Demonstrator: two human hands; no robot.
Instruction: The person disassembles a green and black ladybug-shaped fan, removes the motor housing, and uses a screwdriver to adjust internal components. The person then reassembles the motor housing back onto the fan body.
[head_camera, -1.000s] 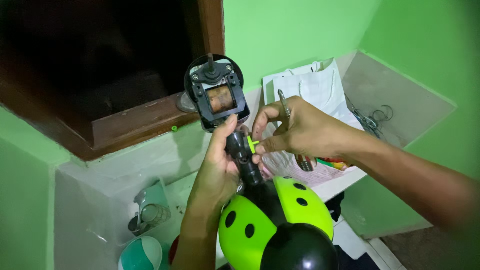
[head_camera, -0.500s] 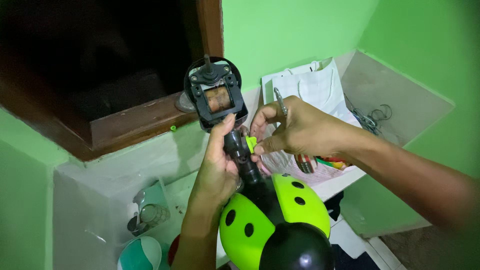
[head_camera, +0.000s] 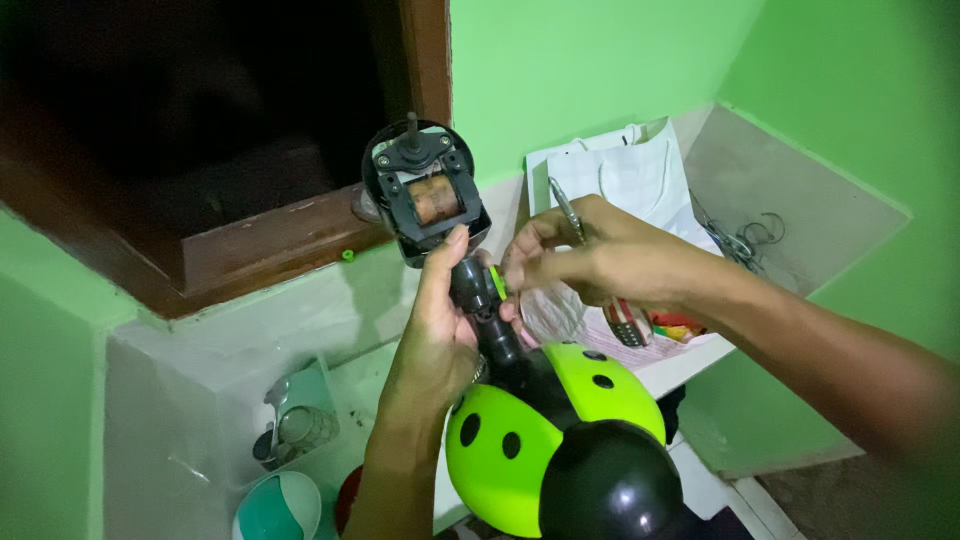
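Little changed from half a second ago: motor (head_camera: 425, 195) tipped a touch more upright, right hand (head_camera: 585, 255) still at the neck (head_camera: 480, 305), left hand (head_camera: 435, 335) still gripping. Left fingers wrapped round the black neck of a ladybird-shaped fan base (head_camera: 545, 440), thumb pressed up against the motor housing's lower edge. Right fingertips pinched together on a small green part (head_camera: 497, 283) at the neck's side, a screwdriver (head_camera: 563, 208) tucked along the same hand, tip up. Motor bare, copper coil showing, shaft pointing up, held in front of a dark wooden window frame (head_camera: 270, 235). Beyond the hands, white bags (head_camera: 640, 165), papers and a red-handled tool (head_camera: 628, 322) lying on the white worktop (head_camera: 690, 365). Lower left, a teal cup (head_camera: 280, 505) and wire items on a ledge.
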